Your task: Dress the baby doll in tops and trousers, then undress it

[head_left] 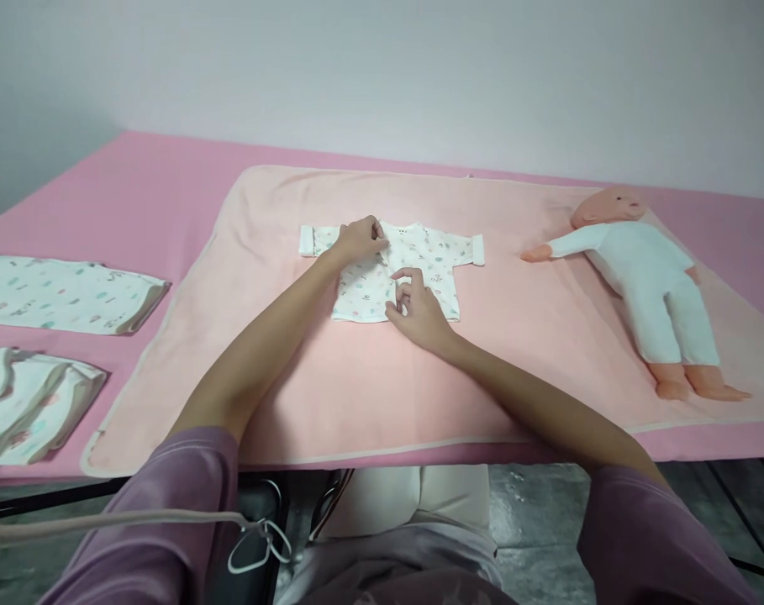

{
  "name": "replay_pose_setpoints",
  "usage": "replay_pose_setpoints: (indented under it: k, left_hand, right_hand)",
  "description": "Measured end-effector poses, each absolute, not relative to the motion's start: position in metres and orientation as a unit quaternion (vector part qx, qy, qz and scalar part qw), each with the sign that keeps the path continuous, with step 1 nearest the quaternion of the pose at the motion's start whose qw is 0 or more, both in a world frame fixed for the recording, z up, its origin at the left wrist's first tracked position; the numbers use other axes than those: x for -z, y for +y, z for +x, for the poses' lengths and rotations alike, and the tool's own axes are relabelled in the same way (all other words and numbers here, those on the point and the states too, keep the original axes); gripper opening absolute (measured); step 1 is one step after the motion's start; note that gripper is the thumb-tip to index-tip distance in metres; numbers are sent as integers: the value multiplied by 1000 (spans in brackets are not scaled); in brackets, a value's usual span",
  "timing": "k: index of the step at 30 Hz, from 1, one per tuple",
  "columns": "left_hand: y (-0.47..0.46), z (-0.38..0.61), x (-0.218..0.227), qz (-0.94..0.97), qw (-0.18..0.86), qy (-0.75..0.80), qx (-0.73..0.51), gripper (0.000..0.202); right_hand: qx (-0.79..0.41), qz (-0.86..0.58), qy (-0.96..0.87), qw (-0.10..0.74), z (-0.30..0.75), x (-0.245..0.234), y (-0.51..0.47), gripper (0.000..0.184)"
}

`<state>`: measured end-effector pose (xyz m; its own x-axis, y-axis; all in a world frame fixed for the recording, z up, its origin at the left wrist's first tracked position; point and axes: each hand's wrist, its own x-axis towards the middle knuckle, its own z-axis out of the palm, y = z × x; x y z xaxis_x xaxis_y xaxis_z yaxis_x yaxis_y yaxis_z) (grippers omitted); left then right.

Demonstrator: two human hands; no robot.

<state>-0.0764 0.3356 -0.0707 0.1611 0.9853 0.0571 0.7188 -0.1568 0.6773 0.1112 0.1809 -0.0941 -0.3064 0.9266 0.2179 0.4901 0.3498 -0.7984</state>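
A small white baby shirt with a coloured print lies flat on a pale pink mat, sleeves spread out. My left hand rests near the shirt's collar with its fingers curled and pinching the fabric there. My right hand sits on the lower front of the shirt, fingers bent and pinching at the cloth near the front opening.
A baby doll in a white suit lies on its back at the mat's right side. Printed baby clothes and a folded pile lie on the pink table at the left. A white wall stands behind.
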Motion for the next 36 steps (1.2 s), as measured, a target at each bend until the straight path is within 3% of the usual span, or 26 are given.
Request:
replay_pose_setpoints:
  k: [5, 13, 17, 23, 31, 36]
  left_hand:
    - [345, -109, 49, 669, 348, 591, -285, 35]
    - [369, -175, 44, 655, 346, 629, -237, 42]
    - [368, -179, 55, 650, 370, 617, -247, 35]
    - [365, -168, 57, 694, 291, 621, -219, 30]
    - [360, -138, 41, 757, 202, 575, -234, 23]
    - [349, -129, 27, 752, 166, 569, -287, 22]
  right_hand:
    - [-327, -424, -766, 355, 88, 67, 188, 45]
    - [-335, -271, -835, 343, 8, 57, 221, 40]
    - [-283, -265, -879, 276, 15, 85, 215, 48]
    - [-197, -230, -941, 153, 30, 105, 209, 58]
    - [-169, -211, -942, 201, 26, 108, 213, 42]
    - [-151, -220, -934, 238, 24, 107, 210, 43]
